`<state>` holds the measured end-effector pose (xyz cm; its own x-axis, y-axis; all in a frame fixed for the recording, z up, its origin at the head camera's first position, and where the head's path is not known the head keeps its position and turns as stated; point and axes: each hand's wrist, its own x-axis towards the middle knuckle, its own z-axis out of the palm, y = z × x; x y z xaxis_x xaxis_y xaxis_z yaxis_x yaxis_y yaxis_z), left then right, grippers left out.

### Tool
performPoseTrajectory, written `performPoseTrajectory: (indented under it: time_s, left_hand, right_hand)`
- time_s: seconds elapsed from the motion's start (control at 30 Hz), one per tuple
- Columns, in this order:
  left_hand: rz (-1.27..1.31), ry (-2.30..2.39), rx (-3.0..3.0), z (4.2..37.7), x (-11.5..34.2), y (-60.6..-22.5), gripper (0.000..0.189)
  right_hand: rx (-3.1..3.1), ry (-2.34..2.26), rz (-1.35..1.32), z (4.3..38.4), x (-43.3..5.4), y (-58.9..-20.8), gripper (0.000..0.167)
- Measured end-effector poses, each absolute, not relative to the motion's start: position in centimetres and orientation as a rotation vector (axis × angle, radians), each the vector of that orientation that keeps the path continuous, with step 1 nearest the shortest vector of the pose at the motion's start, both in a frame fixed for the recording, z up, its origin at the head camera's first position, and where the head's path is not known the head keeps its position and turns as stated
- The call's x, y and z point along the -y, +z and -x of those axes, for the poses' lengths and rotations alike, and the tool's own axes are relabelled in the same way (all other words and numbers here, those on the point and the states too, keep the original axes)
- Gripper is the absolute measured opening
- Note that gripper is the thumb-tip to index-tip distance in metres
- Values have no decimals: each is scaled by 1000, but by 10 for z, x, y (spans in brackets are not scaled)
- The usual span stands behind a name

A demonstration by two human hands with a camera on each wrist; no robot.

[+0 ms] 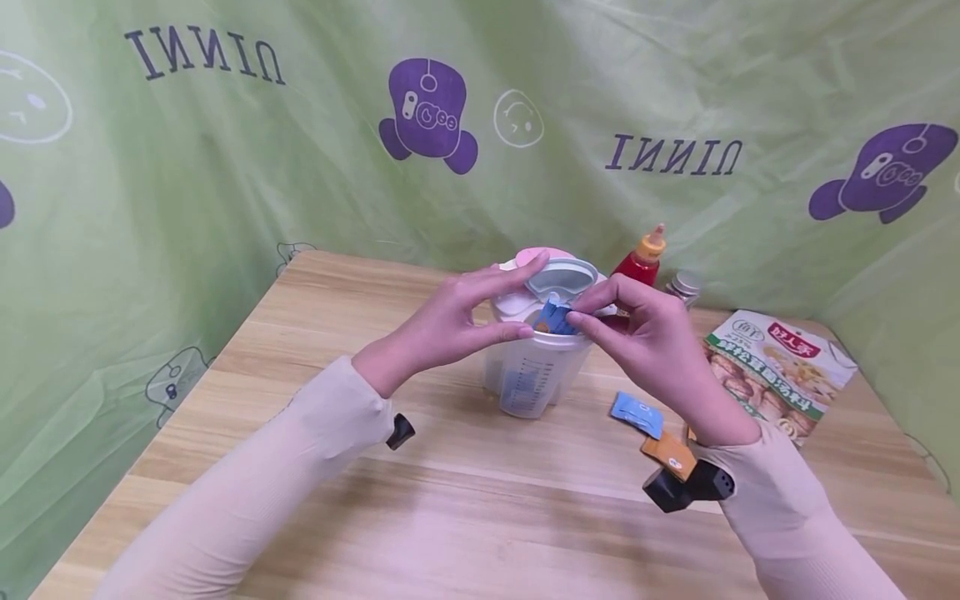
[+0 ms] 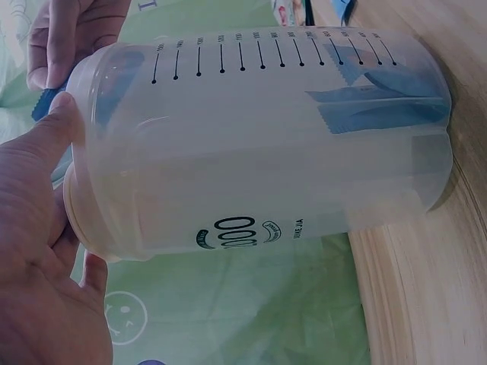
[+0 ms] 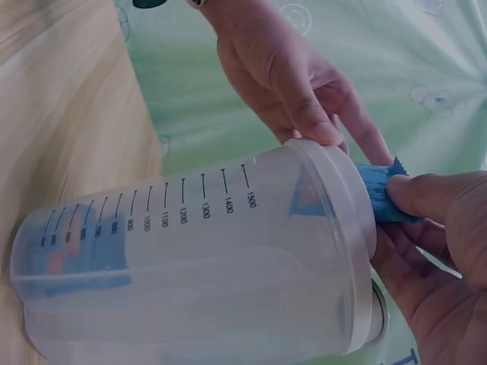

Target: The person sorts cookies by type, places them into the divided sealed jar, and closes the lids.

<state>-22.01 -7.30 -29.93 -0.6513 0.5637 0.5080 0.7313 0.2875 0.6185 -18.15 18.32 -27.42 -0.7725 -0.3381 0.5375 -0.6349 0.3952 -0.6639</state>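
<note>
Counter [image 1: 450,483]: wood-grained; the container [image 1: 543,358] is carried upright on it.
Orange packet [image 1: 663,450]: left outside, to the near right of the container; a further orange edge is partly hidden by the right wrist.
Blue packet [image 1: 637,414]: left outside, against the orange packet and closer to the container; touched by neither hand.
Work done: judged partial; blue packets [image 3: 91,255] are already held at the container's base, overlapping, so no count can be given.
Left hand [image 1: 450,321]: the container's top is gripped, with the thumb set on the rim and the other fingers reaching to the lid side, partly hidden.
Right hand [image 1: 656,337]: a blue sachet [image 1: 553,317] is pinched between thumb and fingers at the container's mouth.
Sachet condition: crumpled, serrated at the end, marked with an orange patch; judged partly inserted, release not yet made.
Container condition: translucent, ribbed along the wall, printed with a dark measuring scale; no damage is seen.
Lid [image 1: 558,279]: grey-lined, raised at the back of the container's mouth.
Food box [image 1: 780,367]: laid right of the container.
Red bottle [image 1: 637,267]: stood behind the container, to its right, with the jar [image 1: 684,286] beside it.
</note>
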Motion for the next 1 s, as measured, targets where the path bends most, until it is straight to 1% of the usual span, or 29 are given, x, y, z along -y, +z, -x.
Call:
performPoseTrajectory:
  time_s: [0.13, 0.63, 1.0]
  left_hand:
    - [1198, -1297, 2362, 220, 73, -299, 77]
    - [1187, -1253, 2386, 219, 73, -298, 77]
    - [1173, -1254, 2412, 218, 73, -297, 76]
  right_hand:
    - [2343, 1290, -886, 183, -183, -276, 13]
    - [2440, 1062, -966, 183, -186, -280, 9]
    - [2396, 965, -1050, 184, -187, -283, 10]
